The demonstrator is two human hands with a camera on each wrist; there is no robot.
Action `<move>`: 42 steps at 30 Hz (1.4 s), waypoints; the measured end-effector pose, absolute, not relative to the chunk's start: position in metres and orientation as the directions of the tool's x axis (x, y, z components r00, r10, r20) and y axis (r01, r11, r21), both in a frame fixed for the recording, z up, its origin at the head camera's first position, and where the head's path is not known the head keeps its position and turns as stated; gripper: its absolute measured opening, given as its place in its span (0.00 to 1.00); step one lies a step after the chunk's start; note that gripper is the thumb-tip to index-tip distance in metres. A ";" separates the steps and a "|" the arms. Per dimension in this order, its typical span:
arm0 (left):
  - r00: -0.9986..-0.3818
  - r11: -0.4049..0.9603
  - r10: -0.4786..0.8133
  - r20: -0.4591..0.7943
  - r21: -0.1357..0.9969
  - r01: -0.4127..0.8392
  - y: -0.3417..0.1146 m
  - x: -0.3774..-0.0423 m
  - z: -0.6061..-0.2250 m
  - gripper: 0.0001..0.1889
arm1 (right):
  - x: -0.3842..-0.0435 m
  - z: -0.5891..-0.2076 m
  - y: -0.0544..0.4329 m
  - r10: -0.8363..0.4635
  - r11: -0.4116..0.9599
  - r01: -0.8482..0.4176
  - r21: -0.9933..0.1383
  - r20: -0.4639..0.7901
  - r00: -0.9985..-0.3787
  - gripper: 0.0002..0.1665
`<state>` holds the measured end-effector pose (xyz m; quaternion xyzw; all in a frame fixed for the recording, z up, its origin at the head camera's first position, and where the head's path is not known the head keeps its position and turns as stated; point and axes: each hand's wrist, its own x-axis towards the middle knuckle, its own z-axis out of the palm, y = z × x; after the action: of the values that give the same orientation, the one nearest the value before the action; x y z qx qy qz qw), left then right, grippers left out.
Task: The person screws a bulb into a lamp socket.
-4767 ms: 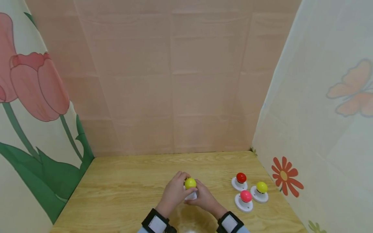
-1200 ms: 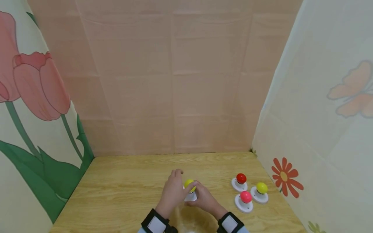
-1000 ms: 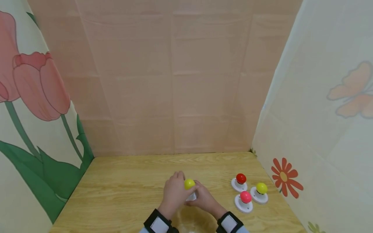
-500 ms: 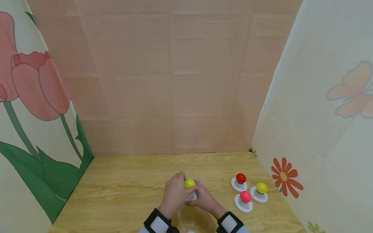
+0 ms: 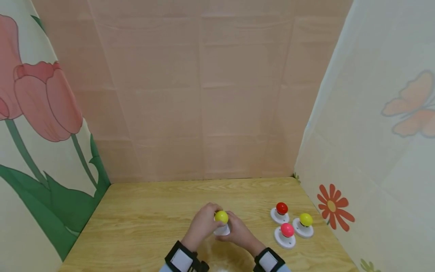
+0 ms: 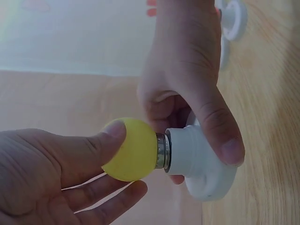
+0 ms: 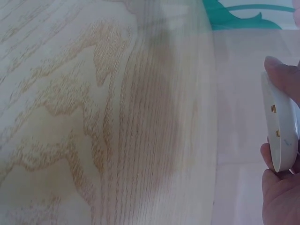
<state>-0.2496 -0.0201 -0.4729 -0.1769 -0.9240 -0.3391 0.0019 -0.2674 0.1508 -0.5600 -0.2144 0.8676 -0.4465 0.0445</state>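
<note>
In the head view my left hand (image 5: 201, 226) pinches a round yellow light bulb (image 5: 221, 217), and my right hand (image 5: 239, 232) grips the white lamp socket (image 5: 222, 230) under it. The left wrist view shows my thumb on the yellow bulb (image 6: 136, 152), with fingers behind and below it. Part of the bulb's metal screw base (image 6: 161, 151) shows outside the socket's mouth (image 6: 180, 151). The right thumb presses the round flange of the socket. In the right wrist view the underside of the socket (image 7: 276, 122), with two brass-coloured spots, faces the camera.
To the right on the wooden table (image 5: 153, 219) stand three white sockets with bulbs: a red bulb (image 5: 281, 208), a pink bulb (image 5: 287, 229) and a yellow bulb (image 5: 306, 219). A beige sheet (image 5: 204, 113) hangs behind; printed sheets flank both sides.
The left fingers were lifted off the bulb 1.2 s ago, then closed round it again. Since half a second ago the left hand has turned slightly. The right hand keeps holding the socket in place.
</note>
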 end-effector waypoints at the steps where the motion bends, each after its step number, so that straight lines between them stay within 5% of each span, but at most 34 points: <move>1: -0.936 0.709 0.333 0.115 0.624 0.329 -0.020 -0.250 -0.473 0.18 | -0.267 -0.560 0.151 -0.413 0.509 -0.335 -0.793 0.116 -0.903 0.41; 7: -0.931 0.711 0.355 0.089 0.621 0.331 -0.021 -0.250 -0.471 0.18 | -0.266 -0.560 0.150 -0.413 0.512 -0.344 -0.787 0.125 -0.902 0.40; 14: -0.942 0.695 0.308 0.137 0.643 0.321 -0.022 -0.247 -0.469 0.35 | -0.266 -0.559 0.150 -0.393 0.529 -0.330 -0.782 0.119 -0.912 0.42; 20: -0.925 0.844 0.212 0.315 0.419 0.336 -0.014 -0.244 -0.475 0.36 | -0.266 -0.557 0.150 -0.386 0.524 -0.309 -0.794 0.102 -0.917 0.41; 26: -0.910 0.911 0.210 0.357 0.266 0.314 -0.008 -0.243 -0.483 0.32 | -0.266 -0.557 0.149 -0.404 0.493 -0.326 -0.807 0.120 -0.907 0.40; 36: -0.908 0.907 0.207 0.365 0.277 0.318 -0.007 -0.242 -0.484 0.33 | -0.266 -0.555 0.149 -0.410 0.491 -0.330 -0.806 0.121 -0.904 0.41; 42: -0.926 0.869 0.204 0.318 0.378 0.321 -0.008 -0.242 -0.480 0.28 | -0.268 -0.555 0.149 -0.399 0.501 -0.335 -0.798 0.130 -0.907 0.43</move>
<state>-0.2422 -0.0076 -0.4805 -0.1372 -0.9571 -0.2166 0.1351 -0.2677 0.1493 -0.5548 -0.2121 0.8656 -0.4522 0.0355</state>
